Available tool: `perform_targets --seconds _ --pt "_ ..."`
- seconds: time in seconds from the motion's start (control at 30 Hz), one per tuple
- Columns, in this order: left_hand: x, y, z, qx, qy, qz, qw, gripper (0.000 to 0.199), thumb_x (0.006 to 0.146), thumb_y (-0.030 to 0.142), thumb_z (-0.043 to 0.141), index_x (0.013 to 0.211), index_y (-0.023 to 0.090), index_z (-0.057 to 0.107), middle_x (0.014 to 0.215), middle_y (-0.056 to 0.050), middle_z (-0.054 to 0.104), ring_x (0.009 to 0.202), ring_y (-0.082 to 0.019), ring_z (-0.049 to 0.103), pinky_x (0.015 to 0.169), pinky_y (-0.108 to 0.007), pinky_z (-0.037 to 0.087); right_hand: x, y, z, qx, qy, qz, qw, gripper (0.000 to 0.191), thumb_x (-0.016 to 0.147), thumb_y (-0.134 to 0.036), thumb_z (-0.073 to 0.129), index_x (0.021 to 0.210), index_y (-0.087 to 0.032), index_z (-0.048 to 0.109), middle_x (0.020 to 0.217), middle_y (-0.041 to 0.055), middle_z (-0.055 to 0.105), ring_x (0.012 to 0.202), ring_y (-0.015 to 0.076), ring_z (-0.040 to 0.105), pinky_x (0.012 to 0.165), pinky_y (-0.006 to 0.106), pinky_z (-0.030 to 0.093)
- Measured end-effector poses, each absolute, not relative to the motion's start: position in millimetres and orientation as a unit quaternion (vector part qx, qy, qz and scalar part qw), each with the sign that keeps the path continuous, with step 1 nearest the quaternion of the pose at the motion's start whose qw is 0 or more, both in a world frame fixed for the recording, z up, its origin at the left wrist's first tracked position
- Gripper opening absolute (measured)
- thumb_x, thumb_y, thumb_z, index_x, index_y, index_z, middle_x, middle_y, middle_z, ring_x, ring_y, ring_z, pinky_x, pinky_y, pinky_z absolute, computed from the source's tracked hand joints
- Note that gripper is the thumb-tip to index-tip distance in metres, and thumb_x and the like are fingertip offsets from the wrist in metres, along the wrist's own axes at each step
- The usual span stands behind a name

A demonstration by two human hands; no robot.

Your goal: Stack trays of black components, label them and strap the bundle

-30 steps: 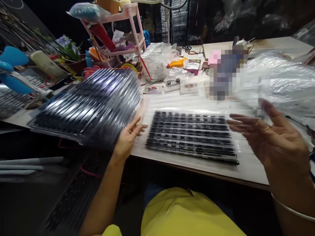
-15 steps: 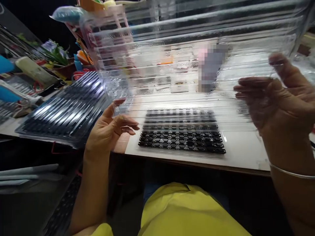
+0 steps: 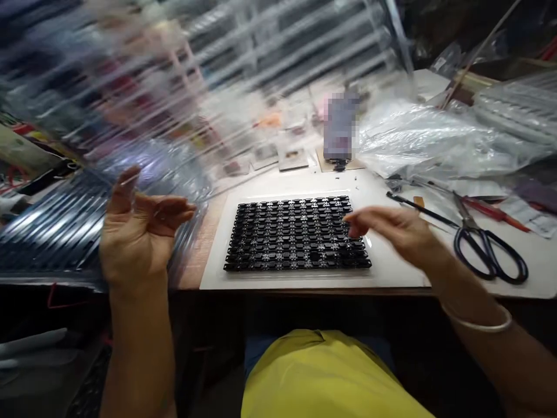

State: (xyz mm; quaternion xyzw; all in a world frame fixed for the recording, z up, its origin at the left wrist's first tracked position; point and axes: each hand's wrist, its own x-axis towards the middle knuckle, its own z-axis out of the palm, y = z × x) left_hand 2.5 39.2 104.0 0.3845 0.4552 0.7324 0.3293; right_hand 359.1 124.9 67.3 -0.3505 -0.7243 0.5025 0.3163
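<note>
A clear ribbed plastic tray (image 3: 278, 52), smeared by motion, hangs tilted over the left and back of the table. My left hand (image 3: 141, 232) is closed on its lower edge, thumb and fingers pinched. Below and to the right, rows of black parts (image 3: 296, 235) lie side by side in a clear tray on a white board (image 3: 391, 267). My right hand (image 3: 391, 232) reaches in over the right end of these rows, fingers together and pointing left. No object shows in it; whether the fingertips touch the parts I cannot tell.
Black-handled scissors (image 3: 491, 252), a red-handled tool (image 3: 496, 213) and a black tweezer-like tool (image 3: 422, 209) lie on the right. Crumpled clear plastic (image 3: 426, 136) covers the back right. A stack of ribbed trays (image 3: 56, 232) stands at the left. A blurred-out item (image 3: 340, 128) stands behind the rows.
The clear tray has swung left and tilted, with my left hand moving left. My right hand has come away from the tray's right side and moved down and left to the black rows.
</note>
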Motion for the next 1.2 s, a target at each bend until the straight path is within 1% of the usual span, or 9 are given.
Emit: perform_targets --seconds 0.2,0.43,0.53,0.7,0.77,0.87,0.93,1.07,1.2 --pt "-8.4 39.9 101.8 0.312 0.485 0.765 0.286 0.033 0.088 0.008 0.043 0.116 0.021 0.055 0.066 0.000 0.071 0.066 -0.016 0.068 0.063 -0.029 0.057 315.7 89.9 30.3 -0.339 -0.905 0.198 0.162 0.023 0.092 -0.027 0.048 0.083 -0.019 0.068 0.083 0.0079 0.059 0.079 0.0200 0.051 0.073 0.037 0.040" --pt "-11.8 31.3 99.0 0.298 0.504 0.763 0.272 0.039 0.083 0.004 0.040 0.111 0.025 0.059 0.060 0.001 0.069 0.062 -0.014 0.067 0.063 -0.030 0.057 299.4 88.1 25.5 -0.376 -0.914 0.138 0.063 0.022 0.090 -0.026 0.052 0.074 -0.015 0.064 0.088 0.0083 0.060 0.084 0.0216 0.051 0.076 0.040 0.035" --pt "-8.2 31.1 97.4 0.305 0.505 0.759 0.275 0.039 0.083 0.004 0.041 0.111 0.025 0.059 0.061 0.000 0.070 0.061 -0.014 0.067 0.061 -0.028 0.057 302.4 91.3 30.6 -0.379 -0.903 0.174 0.101 0.017 0.089 -0.024 0.053 0.079 -0.017 0.065 0.086 0.0072 0.061 0.084 0.0230 0.052 0.077 0.042 0.037" --pt "0.6 26.8 91.9 0.336 0.511 0.722 0.324 0.034 0.082 0.014 0.054 0.114 0.025 0.058 0.066 -0.002 0.072 0.061 -0.017 0.068 0.057 -0.027 0.057 333.5 124.7 66.4 -0.405 -0.705 0.414 0.410 0.028 0.094 -0.039 0.043 0.105 -0.022 0.061 0.087 0.0040 0.065 0.079 0.0176 0.061 0.073 0.037 0.048" --pt "2.5 22.3 87.5 0.352 0.523 0.688 0.360 0.038 0.079 0.022 0.063 0.117 0.024 0.056 0.067 -0.003 0.072 0.062 -0.018 0.068 0.055 -0.027 0.057 349.2 139.5 82.2 -0.394 -0.610 0.503 0.468 0.042 0.094 -0.051 0.034 0.116 -0.024 0.056 0.089 0.0040 0.067 0.075 0.0169 0.064 0.070 0.036 0.051" --pt "4.2 13.5 75.0 0.344 0.575 0.617 0.414 0.056 0.070 0.031 0.074 0.121 0.021 0.054 0.067 -0.004 0.071 0.059 -0.018 0.067 0.050 -0.025 0.055 366.0 147.5 90.9 -0.390 -0.547 0.586 0.452 0.056 0.090 -0.062 0.031 0.127 -0.025 0.050 0.096 0.0062 0.068 0.073 0.0192 0.065 0.062 0.036 0.053" --pt "5.6 7.3 62.2 0.327 0.613 0.572 0.436 0.060 0.068 0.036 0.075 0.121 0.018 0.053 0.063 -0.002 0.069 0.052 -0.016 0.064 0.046 -0.022 0.052 372.1 144.0 83.1 -0.411 -0.533 0.594 0.441 0.055 0.083 -0.057 0.052 0.127 -0.023 0.051 0.084 0.0040 0.068 0.060 0.0175 0.062 0.048 0.031 0.048" --pt "8.1 -0.1 34.0 0.336 0.654 0.523 0.430 0.053 0.074 0.045 0.066 0.114 0.011 0.057 0.051 0.004 0.055 0.041 -0.008 0.048 0.038 -0.016 0.034 377.0 137.3 49.8 -0.488 -0.514 0.580 0.401 0.063 0.065 -0.041 0.076 0.120 -0.017 0.058 0.057 -0.0017 0.061 0.037 0.0104 0.045 0.031 0.022 0.031" --pt "9.6 0.3 23.4 0.366 0.686 0.487 0.398 0.041 0.078 0.044 0.060 0.102 0.012 0.063 0.052 0.005 0.046 0.045 -0.007 0.041 0.042 -0.018 0.030 377.2 145.3 29.6 -0.516 -0.508 0.577 0.380 0.063 0.064 -0.041 0.076 0.118 -0.013 0.059 0.057 0.0022 0.063 0.036 0.0105 0.045 0.030 0.023 0.033"
